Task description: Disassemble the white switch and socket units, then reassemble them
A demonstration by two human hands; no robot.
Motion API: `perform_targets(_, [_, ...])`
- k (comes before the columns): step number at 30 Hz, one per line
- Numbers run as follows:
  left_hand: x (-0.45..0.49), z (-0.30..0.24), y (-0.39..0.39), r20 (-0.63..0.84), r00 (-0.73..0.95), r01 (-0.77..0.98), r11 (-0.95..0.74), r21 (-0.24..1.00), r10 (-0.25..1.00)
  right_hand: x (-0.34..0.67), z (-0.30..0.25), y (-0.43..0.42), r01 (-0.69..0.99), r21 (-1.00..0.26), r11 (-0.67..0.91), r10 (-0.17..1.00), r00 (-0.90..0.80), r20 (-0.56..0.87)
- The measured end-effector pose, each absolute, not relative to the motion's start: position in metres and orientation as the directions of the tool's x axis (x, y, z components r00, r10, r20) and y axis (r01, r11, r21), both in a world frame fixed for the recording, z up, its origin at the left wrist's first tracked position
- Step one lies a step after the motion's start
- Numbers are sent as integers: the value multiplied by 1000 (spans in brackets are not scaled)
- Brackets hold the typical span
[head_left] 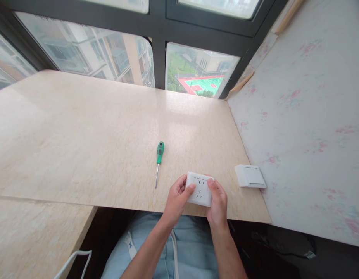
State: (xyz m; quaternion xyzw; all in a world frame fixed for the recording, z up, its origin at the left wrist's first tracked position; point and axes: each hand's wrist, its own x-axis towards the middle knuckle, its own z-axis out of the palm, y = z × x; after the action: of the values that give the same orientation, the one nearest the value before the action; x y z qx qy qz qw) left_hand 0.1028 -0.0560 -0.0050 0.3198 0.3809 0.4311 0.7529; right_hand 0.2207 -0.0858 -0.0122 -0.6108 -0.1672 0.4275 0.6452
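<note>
A white wall socket (pixel 199 199) with several plug slots faces up near the front edge of the counter. My left hand (pixel 179 195) grips its left side, the thumb lying on the front face. On the opposite side my right hand (pixel 217 199) holds it, thumb across the upper right corner. Fingers behind the socket are hidden. To the left of my hands lies a green-handled screwdriver (pixel 160 153), its metal tip toward me. A white switch (pixel 249 176) rests at the right, close to the wall.
The beige marble-patterned counter (pixel 80 135) reaches to a dark-framed window (pixel 159 62). Flowered wallpaper covers the right wall (pixel 307 116). A white cable (pixel 77 254) hangs over the lower left counter edge. Below the right side is a dark space with a black cable (pixel 284 254).
</note>
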Motion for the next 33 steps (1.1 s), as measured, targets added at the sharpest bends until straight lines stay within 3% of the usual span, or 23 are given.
perform_targets(4, [102, -7, -58, -275, 421, -391, 447, 805, 864, 226, -12, -83, -360, -927, -104, 740, 595, -314])
perform_targets(13, [103, -12, -62, -257, 344, -353, 378, 856, 903, 227, -19, -81, -278, -952, -131, 755, 594, -278])
perform_targets(24, [105, -21, -64, -272, 310, -319, 369, 873, 911, 232, -21, -82, 187, -935, -301, 779, 613, -128])
perform_targets(33, [107, -18, -65, -303, 297, -340, 396, 853, 906, 230, -17, -81, 224, -915, -336, 740, 664, -109])
